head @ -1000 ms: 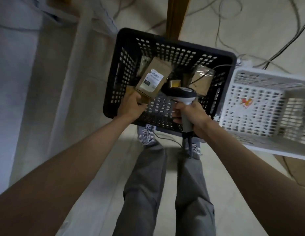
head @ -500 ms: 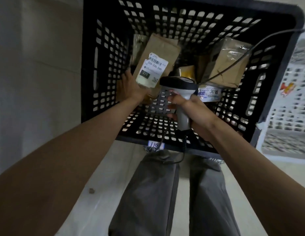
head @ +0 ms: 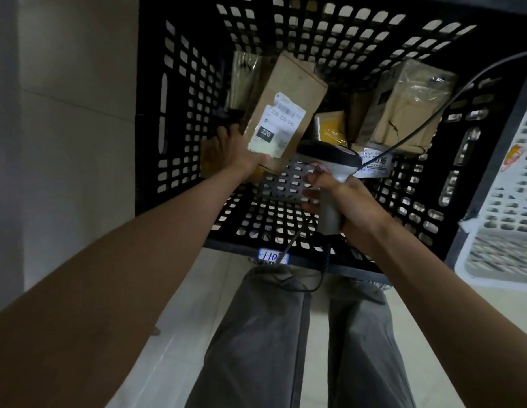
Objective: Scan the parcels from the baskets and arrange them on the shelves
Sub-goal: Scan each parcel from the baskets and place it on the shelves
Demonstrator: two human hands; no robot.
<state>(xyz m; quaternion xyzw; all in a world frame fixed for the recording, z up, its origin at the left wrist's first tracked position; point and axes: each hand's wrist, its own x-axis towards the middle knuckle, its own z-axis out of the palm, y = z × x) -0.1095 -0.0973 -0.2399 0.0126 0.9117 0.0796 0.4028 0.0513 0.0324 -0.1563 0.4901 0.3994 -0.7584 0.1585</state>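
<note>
Black perforated basket [head: 179, 119], brown parcel [head: 288, 92], grey scanner [head: 329, 160].

"220" on parcel label [head: 275, 125], "110" on basket tag [head: 273, 256]

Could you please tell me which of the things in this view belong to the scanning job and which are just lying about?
Part of the job:
- brown cardboard parcel with white label, gripped by the left hand
- grey handheld barcode scanner, gripped by the right hand
- black perforated plastic basket
- plastic-wrapped brown parcel inside it

Just lying about:
- white perforated plastic basket
</note>
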